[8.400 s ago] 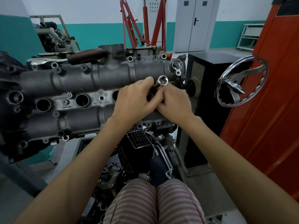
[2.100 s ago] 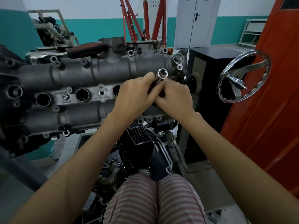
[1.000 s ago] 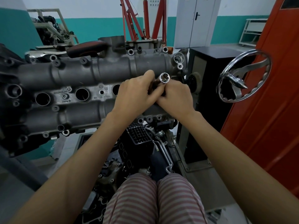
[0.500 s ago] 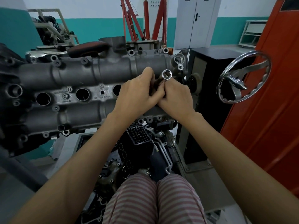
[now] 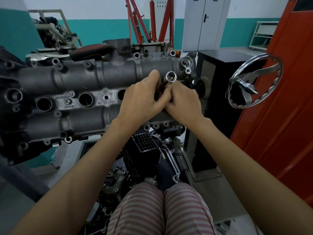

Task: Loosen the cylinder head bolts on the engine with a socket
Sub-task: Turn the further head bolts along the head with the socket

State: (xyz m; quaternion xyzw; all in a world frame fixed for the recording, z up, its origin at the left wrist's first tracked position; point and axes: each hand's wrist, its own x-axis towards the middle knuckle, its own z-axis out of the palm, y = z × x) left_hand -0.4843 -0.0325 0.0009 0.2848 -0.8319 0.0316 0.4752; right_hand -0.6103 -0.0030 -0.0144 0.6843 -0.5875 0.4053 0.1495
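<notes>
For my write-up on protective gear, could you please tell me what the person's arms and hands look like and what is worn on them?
Both arms are bare along their whole visible length: no sleeves show. The left hand and right hand wear no gloves, and no watch, ring or bracelet is visible. The only clothing in view is red-and-white striped trousers.

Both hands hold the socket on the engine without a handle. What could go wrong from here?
1. The left hand and right hand crowd the shaft under the socket; a slip may knock knuckles on the cylinder head.
2. Hidden by the fingers, its seating on the bolt is unknown; a tilted tool might round it.
</notes>
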